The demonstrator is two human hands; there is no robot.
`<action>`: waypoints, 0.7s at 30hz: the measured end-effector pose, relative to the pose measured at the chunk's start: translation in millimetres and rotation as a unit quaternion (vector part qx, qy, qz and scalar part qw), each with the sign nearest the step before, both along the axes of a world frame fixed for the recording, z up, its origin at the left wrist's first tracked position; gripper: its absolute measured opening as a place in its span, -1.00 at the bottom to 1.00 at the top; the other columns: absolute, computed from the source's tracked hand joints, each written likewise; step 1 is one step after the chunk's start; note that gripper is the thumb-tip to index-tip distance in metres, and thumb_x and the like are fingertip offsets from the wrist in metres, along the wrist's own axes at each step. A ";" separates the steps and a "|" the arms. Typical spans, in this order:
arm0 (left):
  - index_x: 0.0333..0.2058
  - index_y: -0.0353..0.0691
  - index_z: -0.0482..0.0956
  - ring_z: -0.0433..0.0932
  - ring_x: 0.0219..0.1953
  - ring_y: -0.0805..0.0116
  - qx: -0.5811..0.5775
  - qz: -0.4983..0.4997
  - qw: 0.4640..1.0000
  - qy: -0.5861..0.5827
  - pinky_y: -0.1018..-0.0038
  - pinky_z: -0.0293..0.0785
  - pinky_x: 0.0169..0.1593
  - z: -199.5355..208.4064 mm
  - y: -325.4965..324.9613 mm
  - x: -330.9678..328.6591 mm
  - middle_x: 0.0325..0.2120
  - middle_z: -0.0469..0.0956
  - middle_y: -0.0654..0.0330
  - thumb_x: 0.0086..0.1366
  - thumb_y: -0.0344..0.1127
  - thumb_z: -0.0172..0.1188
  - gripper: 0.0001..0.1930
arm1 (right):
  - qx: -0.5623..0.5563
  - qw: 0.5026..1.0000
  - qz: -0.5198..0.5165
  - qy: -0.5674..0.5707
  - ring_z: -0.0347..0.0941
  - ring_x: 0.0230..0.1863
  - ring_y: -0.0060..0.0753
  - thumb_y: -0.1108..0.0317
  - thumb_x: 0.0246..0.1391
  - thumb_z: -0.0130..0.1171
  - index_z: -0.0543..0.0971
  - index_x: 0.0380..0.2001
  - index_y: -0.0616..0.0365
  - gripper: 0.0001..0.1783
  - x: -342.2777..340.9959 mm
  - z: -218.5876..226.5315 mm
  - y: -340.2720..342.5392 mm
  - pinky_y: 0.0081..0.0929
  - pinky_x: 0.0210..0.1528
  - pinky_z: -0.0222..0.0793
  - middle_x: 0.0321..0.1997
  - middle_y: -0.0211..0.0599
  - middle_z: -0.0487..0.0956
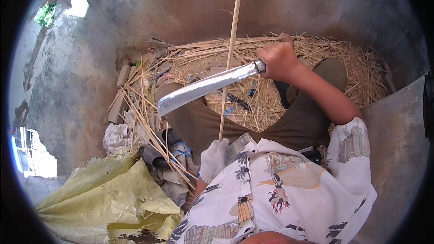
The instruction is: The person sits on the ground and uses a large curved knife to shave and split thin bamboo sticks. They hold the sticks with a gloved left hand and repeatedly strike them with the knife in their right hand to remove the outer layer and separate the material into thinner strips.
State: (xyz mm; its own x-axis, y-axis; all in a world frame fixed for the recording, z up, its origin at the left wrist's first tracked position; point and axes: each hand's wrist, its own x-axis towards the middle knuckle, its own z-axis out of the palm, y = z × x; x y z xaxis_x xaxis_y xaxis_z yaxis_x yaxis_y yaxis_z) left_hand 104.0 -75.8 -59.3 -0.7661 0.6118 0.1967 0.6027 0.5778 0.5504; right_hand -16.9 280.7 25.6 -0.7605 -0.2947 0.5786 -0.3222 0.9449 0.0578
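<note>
My left hand (214,160), in a whitish glove, is closed round the lower end of a long thin bamboo strip (232,36). The strip rises from my lap, slightly tilted, past the top edge of the view. In my bare right hand (279,58) I grip a machete (203,86) by its handle, with the wide silver blade pointing left. The blade passes across the strip in front of me; I cannot tell whether they touch. My legs (199,117) are bent and spread, in brown trousers.
Split strips and shavings (361,68) cover the floor along the wall (280,9). More long strips (153,135) lean at my left. Beside them are a torn yellow-green sack (108,194), a crumpled white cloth (117,136) and a dark sandal (153,157). Walls close in on both sides.
</note>
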 end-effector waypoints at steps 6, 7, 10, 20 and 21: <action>0.06 -0.33 0.49 0.64 -0.38 0.01 -0.020 0.000 1.000 -0.022 0.20 0.60 -0.38 9.4 6.1 -4.1 -0.35 0.60 0.05 0.17 -0.26 0.36 -0.50 | -0.144 0.958 -0.238 -0.067 0.67 -0.43 0.00 0.15 0.01 0.29 0.68 -0.43 0.01 -0.81 -61.0 40.4 63.6 0.00 -0.29 0.57 -0.51 -0.13 0.67; 0.05 -0.32 0.49 0.64 -0.38 0.01 -0.017 0.008 0.999 -0.043 0.19 0.60 -0.37 4.7 4.4 -2.1 -0.34 0.59 0.05 0.17 -0.26 0.37 -0.50 | -0.126 0.958 -0.246 -0.080 0.69 -0.41 -0.02 0.13 0.03 0.28 0.71 -0.40 0.01 -0.78 -56.4 41.3 62.8 0.01 -0.27 0.59 -0.48 -0.13 0.70; 0.05 -0.29 0.50 0.64 -0.37 0.00 -0.021 0.035 0.997 -0.072 0.18 0.60 -0.36 -8.7 -0.9 -1.9 -0.34 0.59 0.06 0.16 -0.23 0.37 -0.50 | -0.068 0.977 -0.190 -0.075 0.70 -0.44 -0.07 0.11 0.01 0.28 0.71 -0.41 -0.04 -0.79 -41.9 26.3 35.4 -0.02 -0.29 0.60 -0.52 -0.20 0.69; 0.07 -0.20 0.53 0.68 -0.33 0.00 -0.117 -0.010 0.992 -0.046 0.15 0.63 -0.31 1.8 1.3 -2.2 -0.27 0.59 0.06 0.24 -0.14 0.30 -0.54 | -0.178 0.927 -0.329 -0.038 0.71 -0.35 0.00 0.03 0.02 0.26 0.73 -0.30 0.02 -0.67 -92.3 63.1 133.8 -0.04 -0.21 0.61 -0.48 -0.09 0.69; 0.07 -0.20 0.53 0.68 -0.33 0.01 -0.125 -0.021 0.991 -0.052 0.15 0.63 -0.31 4.5 3.3 -5.7 -0.26 0.59 0.06 0.25 -0.14 0.29 -0.54 | -0.189 0.918 -0.348 -0.024 0.71 -0.33 0.01 0.02 0.03 0.25 0.73 -0.28 0.03 -0.65 -92.1 64.3 143.0 -0.04 -0.20 0.61 -0.46 -0.07 0.70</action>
